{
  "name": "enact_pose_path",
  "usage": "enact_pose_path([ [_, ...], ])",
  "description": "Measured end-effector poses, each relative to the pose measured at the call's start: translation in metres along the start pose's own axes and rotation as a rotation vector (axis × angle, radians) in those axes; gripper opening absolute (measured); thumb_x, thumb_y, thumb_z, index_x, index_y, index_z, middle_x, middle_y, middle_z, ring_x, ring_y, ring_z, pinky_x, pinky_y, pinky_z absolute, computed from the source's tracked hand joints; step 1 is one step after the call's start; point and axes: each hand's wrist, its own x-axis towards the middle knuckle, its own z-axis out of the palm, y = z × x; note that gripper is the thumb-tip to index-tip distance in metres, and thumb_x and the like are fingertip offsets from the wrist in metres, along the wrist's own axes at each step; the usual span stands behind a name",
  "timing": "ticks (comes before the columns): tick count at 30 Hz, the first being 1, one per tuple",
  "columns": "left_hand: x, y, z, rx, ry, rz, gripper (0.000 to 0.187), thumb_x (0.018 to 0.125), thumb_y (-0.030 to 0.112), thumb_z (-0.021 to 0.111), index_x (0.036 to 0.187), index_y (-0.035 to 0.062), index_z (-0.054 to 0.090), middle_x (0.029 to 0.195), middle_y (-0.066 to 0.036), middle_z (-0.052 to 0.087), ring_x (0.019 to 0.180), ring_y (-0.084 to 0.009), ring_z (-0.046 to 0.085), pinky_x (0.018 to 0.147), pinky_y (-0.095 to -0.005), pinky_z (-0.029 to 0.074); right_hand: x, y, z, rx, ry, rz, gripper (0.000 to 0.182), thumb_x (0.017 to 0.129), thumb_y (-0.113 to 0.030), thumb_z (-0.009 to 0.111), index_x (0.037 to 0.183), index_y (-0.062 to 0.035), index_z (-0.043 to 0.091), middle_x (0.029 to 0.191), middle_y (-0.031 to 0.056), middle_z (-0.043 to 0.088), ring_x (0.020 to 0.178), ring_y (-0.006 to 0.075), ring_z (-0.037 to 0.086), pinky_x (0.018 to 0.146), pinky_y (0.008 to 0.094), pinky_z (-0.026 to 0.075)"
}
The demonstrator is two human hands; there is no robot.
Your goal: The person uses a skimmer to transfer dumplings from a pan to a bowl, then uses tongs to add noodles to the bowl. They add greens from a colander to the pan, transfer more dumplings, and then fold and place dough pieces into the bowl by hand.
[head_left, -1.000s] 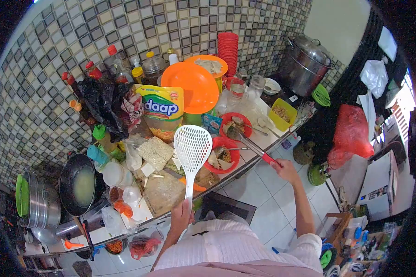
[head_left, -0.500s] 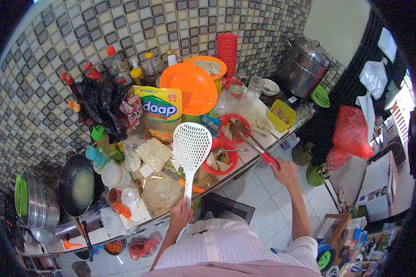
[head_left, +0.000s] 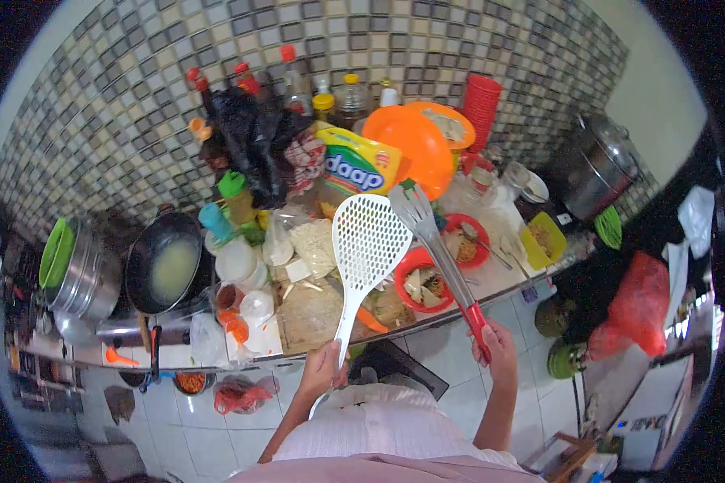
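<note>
My left hand (head_left: 322,367) is closed around the handle of a white slotted skimmer (head_left: 370,241), whose perforated head points up over the counter. In my right hand (head_left: 497,352) are metal tongs (head_left: 441,249) with a red grip, held by that grip. A bit of something green shows at the tongs' tips, which are beside the skimmer's head. Behind the tools are two red bowls: the nearer bowl (head_left: 403,276) holds noodles and pale pieces, the farther bowl (head_left: 485,251) holds food and a spoon. A wooden cutting board (head_left: 310,318) with an orange-handled knife (head_left: 372,320) lies below the skimmer.
A black wok (head_left: 141,262) with pale liquid stands at left, beside a steel pot (head_left: 97,270). Bottles, a yellow pouch (head_left: 362,161), an orange plate (head_left: 415,157) and stacked red cups (head_left: 481,113) line the wall. A large steel pot (head_left: 592,169) stands at right.
My right hand has raised the tongs away from the farther red bowl and swung them left toward the skimmer. The camera view has turned left. My left hand still holds the skimmer.
</note>
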Motion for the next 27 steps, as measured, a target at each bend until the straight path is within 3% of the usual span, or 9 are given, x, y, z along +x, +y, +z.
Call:
enact_pose_path([
  [6, -0.041, 0.001, -0.030, -0.152, 0.141, 0.133, 0.034, 0.091, 0.030, 0.034, 0.080, 0.0006, 0.047, 0.046, -0.003, 0.042, 0.034, -0.0088, 0.039, 0.038, -0.0249, 0.042, 0.035, 0.011, 0.043, 0.180, -0.292, -0.043, 0.044, 0.080, -0.042, 0.052, 0.093, -0.0003, 0.053, 0.052, -0.0007, 0.046, 0.039, 0.0046, 0.037, 0.032, 0.0184, 0.025],
  [8, -0.058, -0.001, -0.048, -0.197, 0.242, 0.156, 0.035, 0.091, 0.030, 0.033, 0.081, 0.0003, 0.048, 0.047, -0.004, 0.043, 0.034, -0.0088, 0.040, 0.039, -0.0248, 0.043, 0.043, 0.012, 0.067, 0.275, -0.314, -0.140, 0.043, 0.080, -0.036, 0.054, 0.102, -0.0002, 0.049, 0.056, -0.0005, 0.047, 0.041, 0.0048, 0.038, 0.033, 0.0188, 0.026],
  [9, -0.066, 0.001, -0.056, -0.191, 0.317, 0.200, 0.036, 0.091, 0.031, 0.033, 0.082, 0.0000, 0.048, 0.048, -0.004, 0.044, 0.034, -0.0089, 0.040, 0.039, -0.0248, 0.043, 0.048, 0.013, 0.071, 0.219, -0.376, -0.036, 0.040, 0.078, -0.026, 0.056, 0.108, -0.0017, 0.045, 0.060, -0.0005, 0.047, 0.042, 0.0051, 0.038, 0.034, 0.0189, 0.028],
  [13, -0.097, 0.009, -0.090, -0.200, 0.601, 0.273, 0.037, 0.092, 0.031, 0.031, 0.086, -0.0012, 0.050, 0.050, -0.004, 0.045, 0.034, -0.0088, 0.040, 0.038, -0.0235, 0.042, 0.060, 0.014, 0.109, 0.071, -0.466, 0.043, 0.034, 0.076, -0.015, 0.056, 0.106, -0.0030, 0.046, 0.062, -0.0009, 0.046, 0.043, 0.0052, 0.037, 0.036, 0.0184, 0.029],
  [16, -0.123, 0.016, -0.118, -0.146, 0.850, 0.305, 0.038, 0.092, 0.031, 0.032, 0.088, -0.0013, 0.051, 0.051, -0.003, 0.045, 0.037, -0.0078, 0.041, 0.038, -0.0213, 0.040, 0.072, 0.032, 0.140, -0.237, -0.519, -0.208, 0.027, 0.076, -0.006, 0.054, 0.102, -0.0033, 0.046, 0.062, -0.0017, 0.045, 0.047, 0.0053, 0.039, 0.040, 0.0188, 0.032],
  [18, -0.145, 0.020, -0.138, -0.093, 0.993, 0.325, 0.038, 0.091, 0.031, 0.032, 0.090, -0.0014, 0.052, 0.051, -0.002, 0.044, 0.038, -0.0070, 0.040, 0.039, -0.0202, 0.039, 0.064, 0.013, 0.171, -0.278, -0.534, -0.202, 0.019, 0.079, -0.008, 0.053, 0.097, -0.0039, 0.047, 0.061, -0.0020, 0.045, 0.048, 0.0051, 0.041, 0.041, 0.0195, 0.033],
  [20, -0.169, 0.023, -0.159, -0.039, 1.151, 0.344, 0.039, 0.091, 0.032, 0.033, 0.094, -0.0009, 0.054, 0.052, 0.000, 0.043, 0.040, -0.0053, 0.039, 0.039, -0.0192, 0.037, 0.058, 0.007, 0.198, -0.197, -0.599, 0.022, 0.016, 0.080, -0.012, 0.053, 0.093, -0.0046, 0.046, 0.061, -0.0020, 0.045, 0.048, 0.0049, 0.041, 0.041, 0.0196, 0.034],
  [21, -0.180, 0.027, -0.169, -0.039, 1.193, 0.351, 0.039, 0.091, 0.032, 0.034, 0.095, -0.0003, 0.055, 0.052, 0.002, 0.042, 0.039, -0.0043, 0.037, 0.038, -0.0193, 0.037, 0.055, 0.010, 0.216, -0.193, -0.610, 0.020, 0.010, 0.084, -0.014, 0.048, 0.089, -0.0054, 0.044, 0.057, -0.0036, 0.040, 0.041, 0.0024, 0.035, 0.035, 0.0164, 0.027],
  [27, -0.245, 0.027, -0.273, 0.030, 1.276, 0.218, 0.039, 0.091, 0.033, 0.034, 0.089, 0.0008, 0.056, 0.049, 0.001, 0.040, 0.036, -0.0044, 0.034, 0.036, -0.0200, 0.036, 0.034, 0.011, 0.314, -0.075, -0.659, 0.082, 0.013, 0.085, -0.018, 0.046, 0.088, -0.0065, 0.042, 0.055, -0.0033, 0.040, 0.039, 0.0024, 0.034, 0.034, 0.0165, 0.025],
])
